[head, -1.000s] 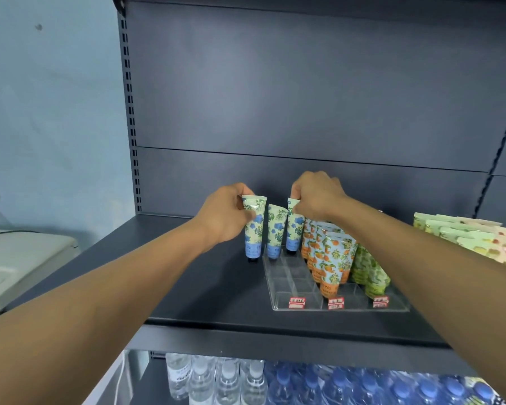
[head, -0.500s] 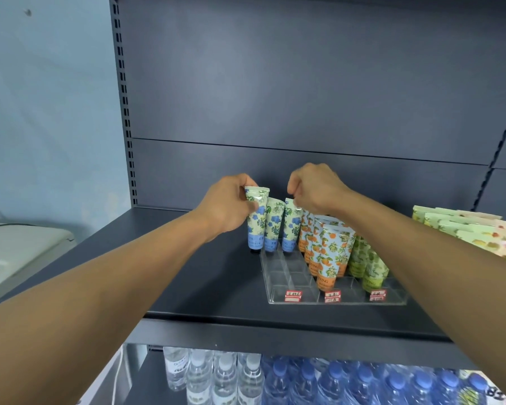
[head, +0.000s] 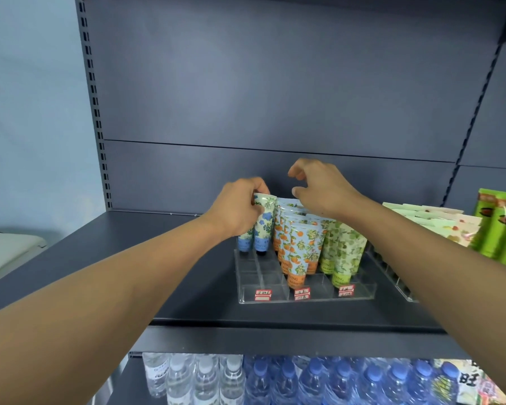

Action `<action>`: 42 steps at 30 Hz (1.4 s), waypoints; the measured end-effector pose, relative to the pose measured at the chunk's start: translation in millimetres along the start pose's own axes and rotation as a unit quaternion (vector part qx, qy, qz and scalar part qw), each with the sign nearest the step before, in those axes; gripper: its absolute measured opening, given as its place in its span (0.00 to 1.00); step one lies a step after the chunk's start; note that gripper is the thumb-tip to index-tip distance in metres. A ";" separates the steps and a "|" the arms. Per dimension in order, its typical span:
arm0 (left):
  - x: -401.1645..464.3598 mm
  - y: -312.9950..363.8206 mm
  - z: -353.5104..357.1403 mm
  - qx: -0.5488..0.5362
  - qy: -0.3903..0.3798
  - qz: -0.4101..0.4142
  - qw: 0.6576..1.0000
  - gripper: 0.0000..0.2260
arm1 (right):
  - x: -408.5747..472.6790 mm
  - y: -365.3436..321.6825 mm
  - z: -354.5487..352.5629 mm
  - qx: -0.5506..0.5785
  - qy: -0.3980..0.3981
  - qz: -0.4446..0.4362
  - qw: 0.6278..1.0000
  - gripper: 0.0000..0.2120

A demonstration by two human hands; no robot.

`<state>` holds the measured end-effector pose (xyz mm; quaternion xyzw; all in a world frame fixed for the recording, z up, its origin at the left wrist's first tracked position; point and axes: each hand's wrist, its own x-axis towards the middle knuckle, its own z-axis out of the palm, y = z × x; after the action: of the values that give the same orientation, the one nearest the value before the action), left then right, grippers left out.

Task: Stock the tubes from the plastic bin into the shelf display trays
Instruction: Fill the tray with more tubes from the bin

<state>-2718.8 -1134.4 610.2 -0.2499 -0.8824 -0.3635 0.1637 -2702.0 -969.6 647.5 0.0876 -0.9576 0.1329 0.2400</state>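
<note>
A clear divided display tray [head: 354, 296] sits on the dark shelf [head: 164, 276]. Blue-flowered tubes [head: 262, 229] stand cap-down in its back left slots. Orange-patterned tubes [head: 298, 252] fill the middle column and green-patterned tubes [head: 343, 255] the right one. My left hand [head: 237, 209] grips the top of a blue-flowered tube at the tray's back left. My right hand [head: 319, 188] hovers just above the tube tops with fingers loosely curled, holding nothing. The plastic bin is not in view.
A second clear tray [head: 392, 273] lies partly under my right forearm. Pale sachets [head: 433, 220] and green packs [head: 497, 229] lie at the right of the shelf. Water bottles [head: 275, 381] fill the shelf below. A white appliance [head: 6, 249] stands at the left.
My right hand has let go of the tube it pinched and lifted slightly. My left hand has carried its blue tube rightward against the others in the tray.
</note>
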 end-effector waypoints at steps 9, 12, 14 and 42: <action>-0.9 0.2 15.5 0.069 -0.030 0.032 0.997 0.09 | -9.9 9.9 -3.5 0.011 0.007 0.016 1.000 0.16; -0.5 -0.4 16.2 0.078 -0.033 0.023 0.996 0.10 | -13.2 11.2 -4.8 0.014 0.007 0.018 1.000 0.17; 0.1 -0.4 16.0 0.085 -0.030 0.024 0.996 0.11 | -16.1 12.4 -5.4 0.013 0.006 0.019 1.000 0.18; -188.4 59.0 41.2 0.125 -0.030 -0.078 0.989 0.08 | -225.1 8.2 12.0 0.065 -0.041 -0.095 0.992 0.16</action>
<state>-2535.5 -1129.2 526.5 -0.1690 -0.9421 -0.2544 0.1386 -2513.4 -942.0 526.8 0.1993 -0.9433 0.1678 0.2057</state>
